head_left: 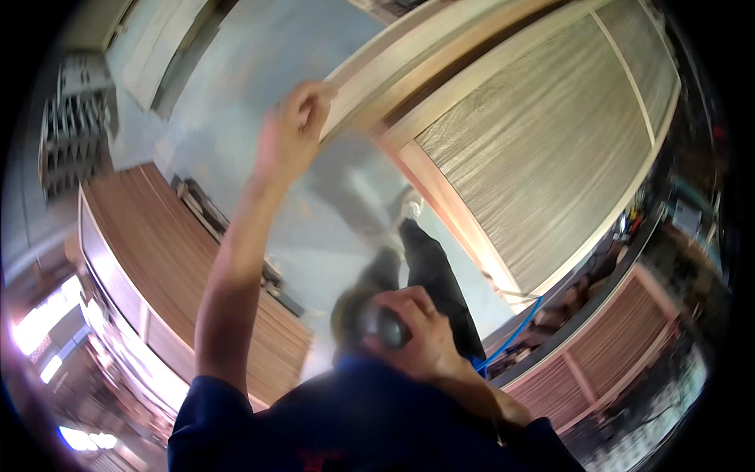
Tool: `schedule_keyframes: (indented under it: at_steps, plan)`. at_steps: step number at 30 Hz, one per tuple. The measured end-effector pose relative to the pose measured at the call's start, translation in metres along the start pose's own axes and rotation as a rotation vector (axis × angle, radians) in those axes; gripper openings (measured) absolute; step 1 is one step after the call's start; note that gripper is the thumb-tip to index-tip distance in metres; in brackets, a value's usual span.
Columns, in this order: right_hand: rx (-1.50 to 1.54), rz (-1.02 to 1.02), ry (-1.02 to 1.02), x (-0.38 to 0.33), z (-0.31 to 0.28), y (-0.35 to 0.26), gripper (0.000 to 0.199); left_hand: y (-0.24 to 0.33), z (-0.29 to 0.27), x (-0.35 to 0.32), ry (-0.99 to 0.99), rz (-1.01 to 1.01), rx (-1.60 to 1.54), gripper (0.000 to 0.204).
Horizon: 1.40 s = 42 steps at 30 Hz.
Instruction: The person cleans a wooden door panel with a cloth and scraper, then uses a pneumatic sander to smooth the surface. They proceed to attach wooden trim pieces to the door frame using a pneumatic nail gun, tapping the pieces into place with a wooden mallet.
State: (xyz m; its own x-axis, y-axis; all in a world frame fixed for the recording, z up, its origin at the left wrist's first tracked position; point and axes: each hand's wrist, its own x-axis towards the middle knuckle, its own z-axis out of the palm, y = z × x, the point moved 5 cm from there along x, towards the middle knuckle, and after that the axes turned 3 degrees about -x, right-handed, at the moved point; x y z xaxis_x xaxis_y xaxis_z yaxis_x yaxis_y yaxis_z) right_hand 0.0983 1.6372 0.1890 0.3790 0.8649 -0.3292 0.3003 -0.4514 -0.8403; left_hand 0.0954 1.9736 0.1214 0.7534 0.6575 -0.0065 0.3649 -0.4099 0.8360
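My left hand (pixel 295 130) is stretched far forward with its fingers curled together. Its fingertips come up to the end of a long pale wooden frame piece (pixel 373 71); whether they touch it or pinch something small, I cannot tell. Close to my chest, my right hand (pixel 421 330) is wrapped round a dark, rounded object (pixel 381 324) with a shiny end. Blur hides what kind of thing that is. Ahead and to the right lies a large panel (pixel 543 149) with a grey-brown wood-grain face and a pale wooden frame.
A stack of brown wood-grain boards (pixel 157 228) stands at my left. More framed brown panels (pixel 598 354) are at the lower right, near a blue hose (pixel 515 338). A grey slotted rack (pixel 75 126) stands at the far left on the grey floor (pixel 259 55).
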Motion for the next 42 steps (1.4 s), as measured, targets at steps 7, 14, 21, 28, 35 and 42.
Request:
schedule_keyframes:
  at_steps: [7, 14, 21, 28, 35, 42]
  plan:
    - [-0.155, 0.260, 0.406, 0.046, -0.035, 0.068, 0.059, 0.059, 0.040, 0.098, -0.322, 0.421, 0.400, 0.033]
    - [-0.074, 0.378, 0.532, 0.079, 0.039, 0.041, 0.048, 0.068, 0.192, 0.154, -0.519, 0.828, 0.359, 0.048]
    - [-0.290, 0.529, 0.784, 0.181, 0.044, 0.056, 0.060, 0.036, 0.341, 0.195, -0.499, 0.849, 0.478, 0.071]
    - [-0.304, 0.785, 0.809, 0.196, 0.045, 0.074, 0.060, 0.027, 0.355, 0.179, -0.478, 0.835, 0.382, 0.074]
    - [-0.327, 0.810, 0.826, 0.207, 0.047, 0.073, 0.057, 0.026, 0.356, 0.186, -0.442, 0.872, 0.363, 0.074]
    - [-0.301, 0.846, 0.791, 0.206, 0.043, 0.077, 0.056, 0.022, 0.359, 0.185, -0.431, 0.884, 0.388, 0.074]
